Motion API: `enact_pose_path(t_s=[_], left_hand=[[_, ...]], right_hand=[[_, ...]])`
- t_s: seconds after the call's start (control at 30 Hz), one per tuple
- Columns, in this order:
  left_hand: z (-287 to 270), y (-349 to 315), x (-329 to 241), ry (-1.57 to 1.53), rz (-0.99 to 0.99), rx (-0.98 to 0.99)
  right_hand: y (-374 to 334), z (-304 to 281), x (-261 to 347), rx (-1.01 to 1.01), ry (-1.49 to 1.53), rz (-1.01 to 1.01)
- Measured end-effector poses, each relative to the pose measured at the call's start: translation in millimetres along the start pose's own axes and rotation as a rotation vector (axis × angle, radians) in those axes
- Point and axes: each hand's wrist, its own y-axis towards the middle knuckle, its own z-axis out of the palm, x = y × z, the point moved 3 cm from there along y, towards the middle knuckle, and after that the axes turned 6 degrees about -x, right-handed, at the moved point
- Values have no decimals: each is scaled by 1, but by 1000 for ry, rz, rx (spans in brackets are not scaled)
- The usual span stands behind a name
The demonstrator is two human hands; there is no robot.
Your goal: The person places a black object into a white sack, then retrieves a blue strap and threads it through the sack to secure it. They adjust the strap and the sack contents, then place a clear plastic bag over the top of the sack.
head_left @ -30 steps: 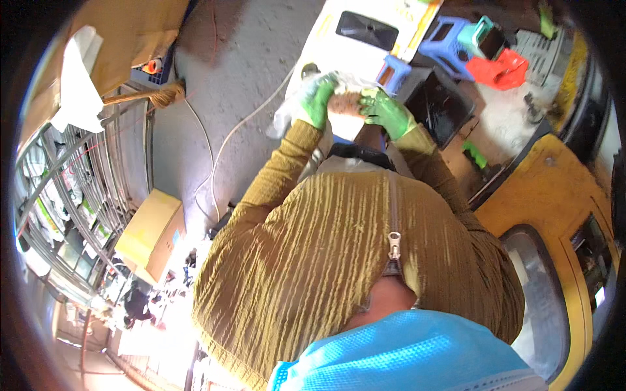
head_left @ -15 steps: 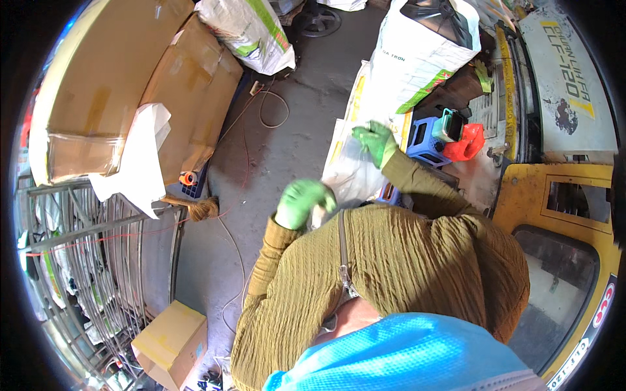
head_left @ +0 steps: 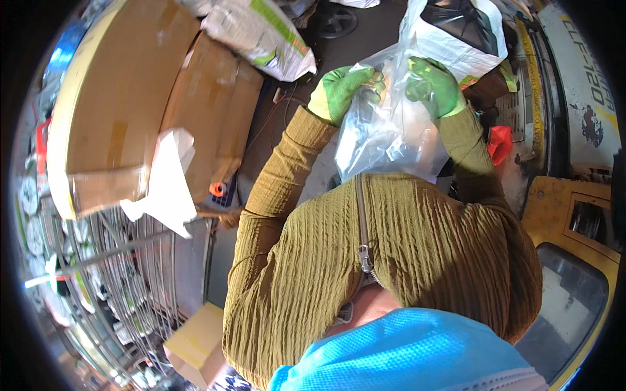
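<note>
Both my hands wear green gloves. My left hand and my right hand grip the top of a clear plastic bag that hangs in front of my chest. The bag's upper edge is bunched between the two gloves, and something brownish shows between them at the bag's top. My olive ribbed sleeves rise to the hands from below. What the bag holds I cannot make out.
Large cardboard boxes stand at the left, with a white sack above them. A wire rack is at the lower left, beside a small yellow box. A white bag and a yellow machine are at the right.
The view swung from the floor items to the boxes. My hands came apart half a second ago and have come together again, raised, now holding the clear bag's top.
</note>
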Motion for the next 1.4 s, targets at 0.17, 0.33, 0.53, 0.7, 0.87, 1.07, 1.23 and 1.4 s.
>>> enact_pose_path(t_s=[0.17,0.33,0.53,0.7,0.87,1.07,1.23,1.4], left_hand=[[-4,134,-30,128,53,41],[8,229,-77,205,266,310],[28,332,-110,195,182,570],[88,406,-125,48,158,1135],[147,470,-129,541,302,1617],[221,540,-112,829,926,1397],[264,576,-102,793,791,1350],[288,569,-94,473,1658,1399]], right_hand=[[57,-52,71,-54,-235,-264],[67,-83,160,-169,-828,-506],[67,-94,222,-199,-905,-303],[50,-137,248,-422,-1588,-186],[31,-144,259,-800,-1428,-105],[29,-91,263,-1206,-820,-446],[38,-82,258,-858,-990,-354],[30,-122,250,-1202,-2026,101]])
